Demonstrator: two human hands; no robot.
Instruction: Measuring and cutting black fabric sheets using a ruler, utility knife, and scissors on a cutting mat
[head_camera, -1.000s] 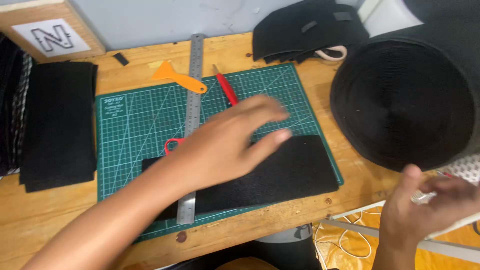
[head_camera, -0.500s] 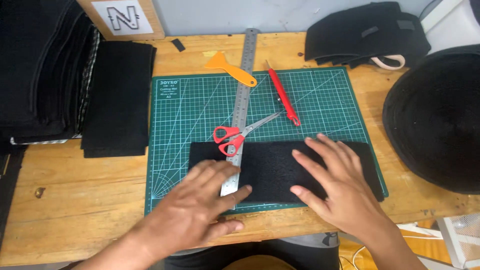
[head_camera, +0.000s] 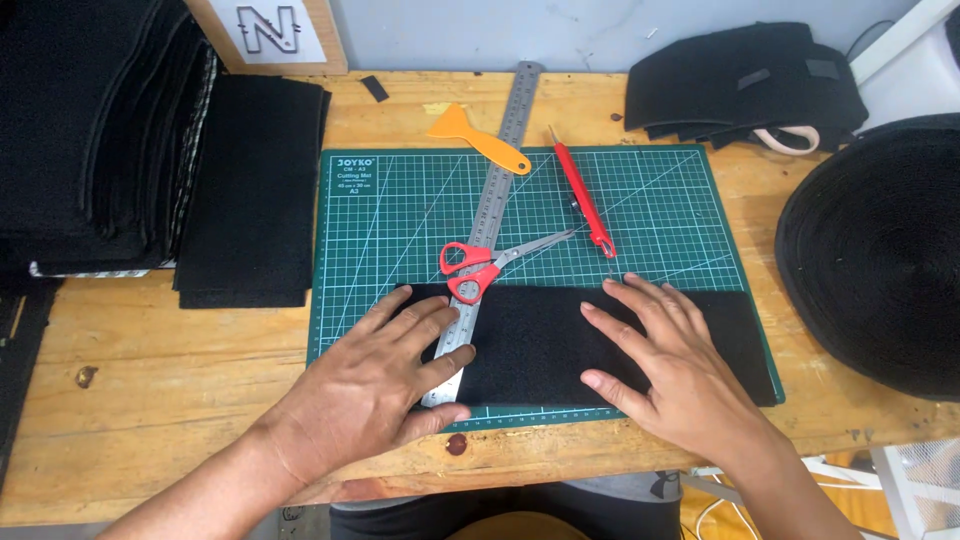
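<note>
Left hand: our left hand lies flat, fingers spread, on the near left part of the cutting mat; the fingertips rest on the left end of the black fabric strip and the thumb lies by the near end of the steel ruler. Its grip pinches nothing.
Right hand: our right hand lies palm down with the fingers fanned on the right half of the strip, pressing it flat. Its grip is spread too, closed on nothing.
Black fabric strip: we see it lying across the near edge of the green mat, from left to right, under both hands and under the near end of the ruler.
Steel ruler: it runs from the far edge of the bench down over the mat and across the strip.
Scissors: the red-handled scissors lie on the ruler, just beyond the strip.
Red knife: the red craft knife lies on the mat right of the ruler.
Orange scraper: the orange scraper sits at the far edge of the mat.
Left side: a pile of black fabric pieces lies on the bench.
Right side: a big coil of black webbing sits at the right.
</note>
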